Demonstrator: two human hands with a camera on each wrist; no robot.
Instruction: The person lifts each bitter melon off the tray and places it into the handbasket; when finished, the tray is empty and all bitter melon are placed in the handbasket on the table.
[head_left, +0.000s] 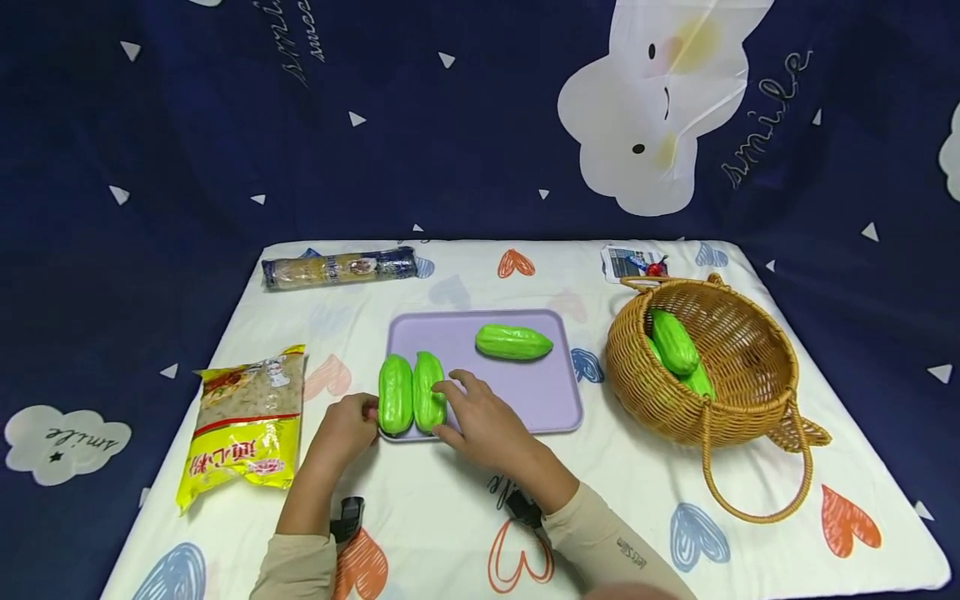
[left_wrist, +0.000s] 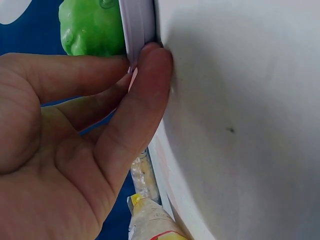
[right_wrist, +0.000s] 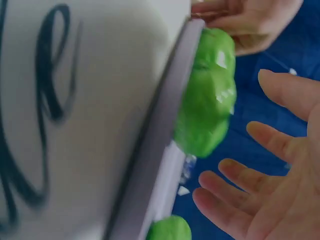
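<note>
A pale purple tray point(head_left: 517, 396) lies mid-table with three bright green, ridged gourds on it. Two of them, the left gourd point(head_left: 395, 396) and the one beside it point(head_left: 428, 387), stand side by side at the tray's left; a third gourd point(head_left: 513, 342) lies crosswise at the back right. My left hand point(head_left: 343, 429) is at the tray's near left corner. In the left wrist view its thumb and index finger pinch the tray rim point(left_wrist: 138, 25). My right hand point(head_left: 487, 421) hovers by the second gourd, fingers spread and holding nothing in the right wrist view.
To the right, a wicker basket point(head_left: 652, 408) with a loop handle holds several green gourds point(head_left: 675, 342). A yellow pasta bag point(head_left: 247, 433) lies at the left. Along the back are a long noodle packet point(head_left: 341, 267) and a small printed packet point(head_left: 618, 263).
</note>
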